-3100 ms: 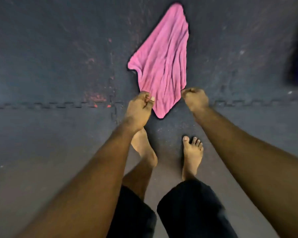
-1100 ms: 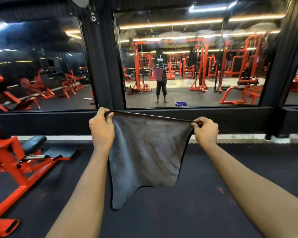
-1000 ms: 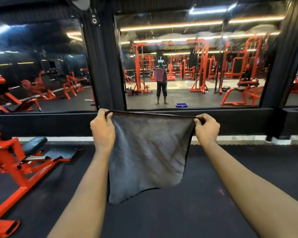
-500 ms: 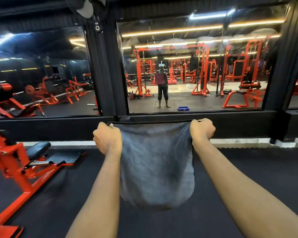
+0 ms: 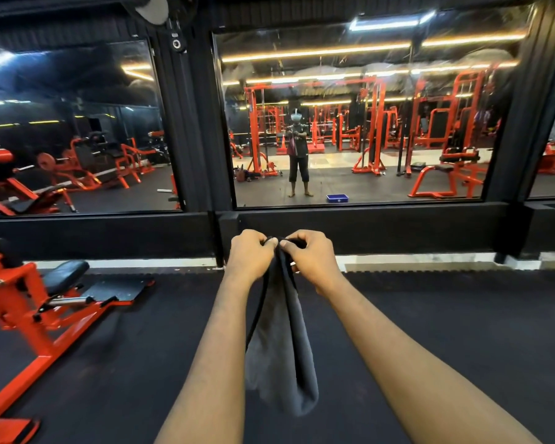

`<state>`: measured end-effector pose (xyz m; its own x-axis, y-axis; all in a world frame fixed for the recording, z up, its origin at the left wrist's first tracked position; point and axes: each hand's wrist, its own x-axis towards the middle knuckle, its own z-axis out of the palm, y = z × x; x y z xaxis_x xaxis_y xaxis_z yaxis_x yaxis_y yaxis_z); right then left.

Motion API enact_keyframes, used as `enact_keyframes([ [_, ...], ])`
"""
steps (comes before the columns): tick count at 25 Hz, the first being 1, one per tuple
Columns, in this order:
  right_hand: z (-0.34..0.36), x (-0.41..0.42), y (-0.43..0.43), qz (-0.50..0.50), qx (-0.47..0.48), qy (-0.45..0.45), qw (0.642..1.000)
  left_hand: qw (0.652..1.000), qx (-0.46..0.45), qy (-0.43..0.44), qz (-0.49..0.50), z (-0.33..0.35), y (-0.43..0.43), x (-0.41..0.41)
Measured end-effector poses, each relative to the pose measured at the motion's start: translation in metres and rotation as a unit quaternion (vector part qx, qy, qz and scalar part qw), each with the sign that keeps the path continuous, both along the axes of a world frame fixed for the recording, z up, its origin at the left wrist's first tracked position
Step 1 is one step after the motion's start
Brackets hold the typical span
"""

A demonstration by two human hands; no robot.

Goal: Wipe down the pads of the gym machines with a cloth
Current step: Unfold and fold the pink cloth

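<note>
A cloth (image 5: 282,357), grey in this light, hangs folded in half in front of me. My left hand (image 5: 249,257) and my right hand (image 5: 313,257) are side by side, almost touching, and each pinches a top corner of the cloth. The fold hangs down between my forearms to about knee height. At the left stands a red gym machine (image 5: 29,322) with a black seat pad (image 5: 65,275), well apart from both hands.
A black wall with large mirrors (image 5: 359,123) faces me; it reflects me, red machines and a blue tray on the floor. Black rubber flooring (image 5: 446,315) spreads ahead and to the right. A black footplate (image 5: 119,286) lies beside the red machine.
My hands have come together from shoulder width, folding the spread cloth in half. Three seconds ago the cloth was held low over the floor by my feet.
</note>
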<state>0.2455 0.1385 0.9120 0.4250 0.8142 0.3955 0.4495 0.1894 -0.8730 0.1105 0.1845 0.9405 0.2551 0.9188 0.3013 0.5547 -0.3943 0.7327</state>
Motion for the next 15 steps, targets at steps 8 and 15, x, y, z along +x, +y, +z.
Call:
enact_keyframes([
  [8, 0.002, 0.008, 0.001, 0.059, -0.008, -0.036, 0.998, 0.982, -0.112, -0.031, -0.146, 0.014, -0.005, -0.013],
  [15, 0.017, 0.024, -0.012, 0.164, -0.041, -0.014, 0.986, 0.995, 0.053, -0.033, -0.075, 0.007, 0.005, -0.017],
])
